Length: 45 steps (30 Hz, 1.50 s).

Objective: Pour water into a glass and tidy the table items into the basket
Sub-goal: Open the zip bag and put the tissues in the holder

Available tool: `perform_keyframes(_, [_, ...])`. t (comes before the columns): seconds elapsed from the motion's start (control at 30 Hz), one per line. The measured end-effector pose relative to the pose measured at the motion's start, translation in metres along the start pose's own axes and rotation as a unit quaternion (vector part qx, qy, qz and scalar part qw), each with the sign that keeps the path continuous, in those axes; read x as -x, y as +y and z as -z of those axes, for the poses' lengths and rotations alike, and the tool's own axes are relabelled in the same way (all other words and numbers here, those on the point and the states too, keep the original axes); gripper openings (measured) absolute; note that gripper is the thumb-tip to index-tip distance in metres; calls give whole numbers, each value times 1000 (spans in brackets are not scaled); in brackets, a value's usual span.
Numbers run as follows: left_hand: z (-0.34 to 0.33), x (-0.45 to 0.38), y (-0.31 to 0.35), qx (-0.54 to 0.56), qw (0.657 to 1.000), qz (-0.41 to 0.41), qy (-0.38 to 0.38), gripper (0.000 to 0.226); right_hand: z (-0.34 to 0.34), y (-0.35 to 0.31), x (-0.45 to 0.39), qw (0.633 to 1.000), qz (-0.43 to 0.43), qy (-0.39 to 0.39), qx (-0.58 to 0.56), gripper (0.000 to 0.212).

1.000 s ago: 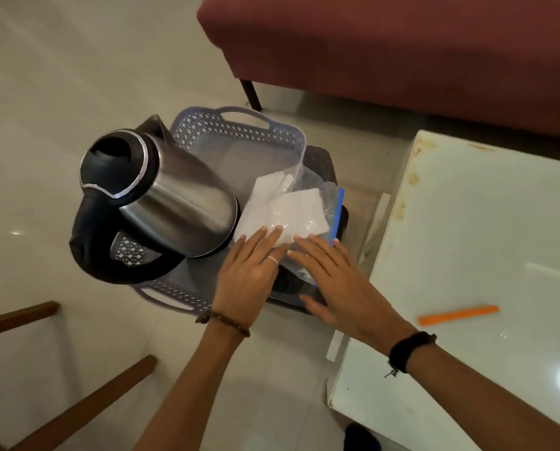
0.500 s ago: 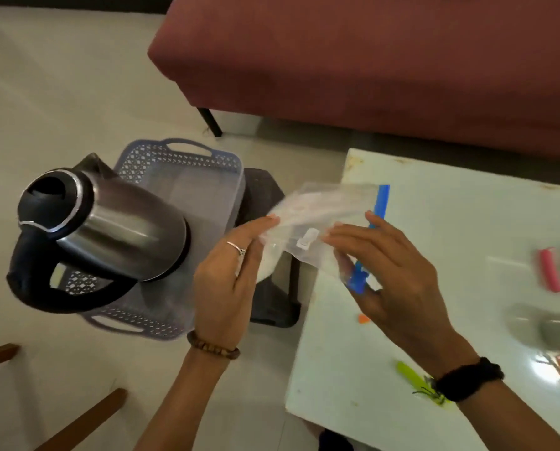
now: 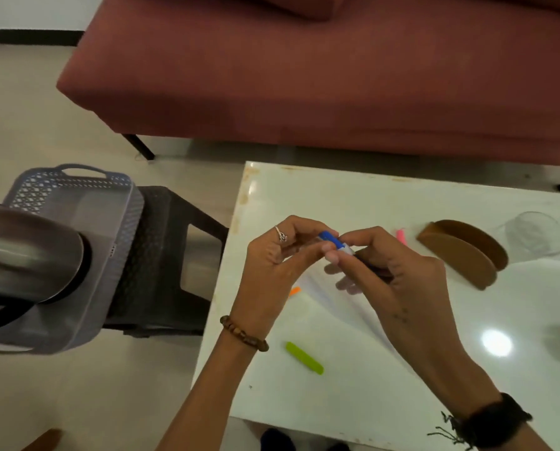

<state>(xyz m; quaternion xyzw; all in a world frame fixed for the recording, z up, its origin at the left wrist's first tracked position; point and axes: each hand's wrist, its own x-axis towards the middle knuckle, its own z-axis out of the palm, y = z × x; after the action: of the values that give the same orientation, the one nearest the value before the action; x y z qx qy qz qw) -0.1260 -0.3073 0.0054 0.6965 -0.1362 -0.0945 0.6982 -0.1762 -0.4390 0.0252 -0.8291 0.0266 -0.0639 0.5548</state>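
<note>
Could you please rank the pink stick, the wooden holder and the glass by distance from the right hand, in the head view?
From the right hand:
1. Pink stick, just beyond it.
2. Wooden holder, further right.
3. Glass, far right.

— What do we have in the basket point(image 3: 77, 203)?
— A grey-lilac lattice tub with loop handles, sitting on a dark stool off the table's left edge; our steel kettle point(image 3: 28, 255) lies on its side in it, base toward the table.
— And on the table point(image 3: 386, 369)?
— A white glossy top. We see a green stick point(image 3: 304, 357) near the front edge, an orange one point(image 3: 294, 290) mostly hidden, a pink one point(image 3: 401, 236) farther back, and an upright clear glass point(image 3: 535, 237) far right; whether it holds water we cannot tell.
</note>
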Motion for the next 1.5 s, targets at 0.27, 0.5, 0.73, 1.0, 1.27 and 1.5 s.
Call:
perform_keyframes(0.27, [-40,-14,-22,34,997,53,41,24,52,42,43,994,-71,32,83,16])
perform_keyframes(0.5, [-61,-21,-33,-10,983,147,110,14,72,58,80,986,-163,38,15,22])
perform_keyframes(0.73, [-109,13,-32,43,913,365,176,21,52,74,77,985,-171,20,-20,12])
perform_keyframes(1.0, [-116,26,-36,155,882,409,174,8,48,79,69,972,-222,70,-43,22])
perform_keyframes(1.27, [-119,30,-41,197,877,411,152,6,44,85,53,978,-204,28,13,24])
perform_keyframes(1.5, [-105,32,-43,174,888,375,200,11,57,79,57,976,-188,82,73,16])
